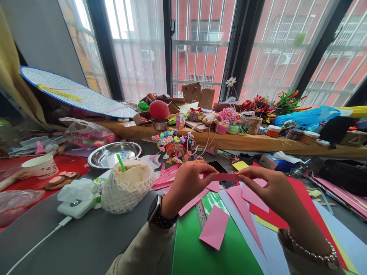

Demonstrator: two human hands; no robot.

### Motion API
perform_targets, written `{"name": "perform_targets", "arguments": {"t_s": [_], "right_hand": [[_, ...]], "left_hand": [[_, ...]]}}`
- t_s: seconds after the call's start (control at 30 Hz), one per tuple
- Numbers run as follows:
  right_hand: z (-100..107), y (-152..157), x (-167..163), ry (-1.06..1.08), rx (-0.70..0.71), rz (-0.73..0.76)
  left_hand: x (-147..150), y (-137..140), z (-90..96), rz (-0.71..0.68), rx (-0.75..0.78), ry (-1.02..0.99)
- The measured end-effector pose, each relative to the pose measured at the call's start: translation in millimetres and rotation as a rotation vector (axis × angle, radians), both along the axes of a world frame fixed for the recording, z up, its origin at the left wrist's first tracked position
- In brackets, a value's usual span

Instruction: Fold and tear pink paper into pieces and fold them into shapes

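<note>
A narrow pink paper strip [227, 177] is stretched level between my two hands above the table. My left hand [190, 179], with a dark watch at the wrist, pinches its left end. The right end sits between the thumb and fingers of my right hand [266, 189], which has a beaded bracelet. Below lies a green sheet [212, 259] with a pink paper rectangle [215, 228] on it. A patterned ruler [201, 214] lies partly under that rectangle. More pink paper pieces [243, 214] lie around, on pale blue and red sheets [301, 202].
To the left stand a coconut [129, 183] in white foam netting with a green straw, a metal bowl [114, 152] and a white charger [77, 204] with a cable. A black phone [219, 168] lies behind my hands. Flower crafts [173, 143] and paint jars [273, 131] line the back.
</note>
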State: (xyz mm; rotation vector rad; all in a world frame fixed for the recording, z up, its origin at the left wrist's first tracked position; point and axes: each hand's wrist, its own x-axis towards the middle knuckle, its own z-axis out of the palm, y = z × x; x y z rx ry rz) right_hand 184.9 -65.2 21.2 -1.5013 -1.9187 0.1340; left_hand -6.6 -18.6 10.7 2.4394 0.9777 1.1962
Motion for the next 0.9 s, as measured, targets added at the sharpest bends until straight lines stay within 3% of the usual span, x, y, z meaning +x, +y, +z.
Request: {"name": "perform_targets", "arguments": {"t_s": [0.13,0.37,0.6,0.9], "right_hand": [[-2.4,3.1,7.6,-0.003,0.030,-0.041],[-4.6,5.9,13.2,-0.017,0.052,-0.094],[-3.0,2.7,-4.2,0.007,0.036,0.037],[-6.3,3.5,-9.1,0.021,0.022,0.093]], "left_hand": [[-6.7,5.1,1.7,0.038,0.030,0.025],[-15.4,9.5,4.0,0.319,0.093,0.052],[1.0,2.6,-2.5,0.089,0.136,0.155],[4.0,-5.0,-2.3,0.057,0.127,0.298]]}}
